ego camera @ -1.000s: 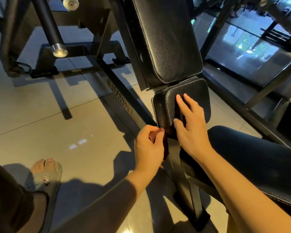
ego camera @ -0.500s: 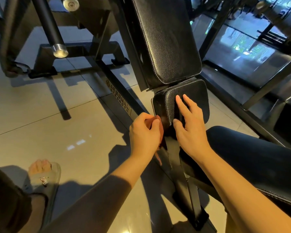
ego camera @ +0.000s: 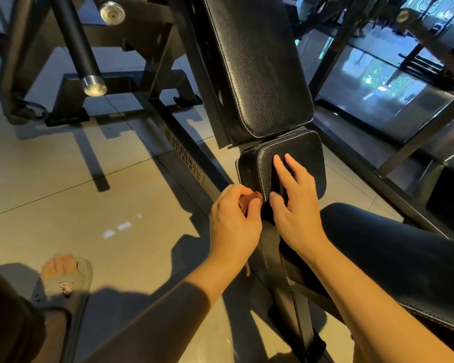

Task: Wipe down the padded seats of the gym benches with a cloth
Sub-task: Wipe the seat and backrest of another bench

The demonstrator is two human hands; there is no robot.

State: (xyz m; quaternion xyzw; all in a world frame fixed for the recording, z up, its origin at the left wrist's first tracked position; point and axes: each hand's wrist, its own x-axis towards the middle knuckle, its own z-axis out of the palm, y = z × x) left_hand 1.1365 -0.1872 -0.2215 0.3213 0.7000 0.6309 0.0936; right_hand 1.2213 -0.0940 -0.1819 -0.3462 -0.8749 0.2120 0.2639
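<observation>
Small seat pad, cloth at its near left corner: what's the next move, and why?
Probably slide the left hand with the reddish cloth up the left side of the small seat pad: the cloth is bunched at the near corner, and the right hand lies flat on top.

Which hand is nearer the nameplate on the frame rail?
Left. The left hand, gripping a reddish cloth, sits just below and right of the nameplate. The right hand lies farther right, flat on the small pad.
</observation>
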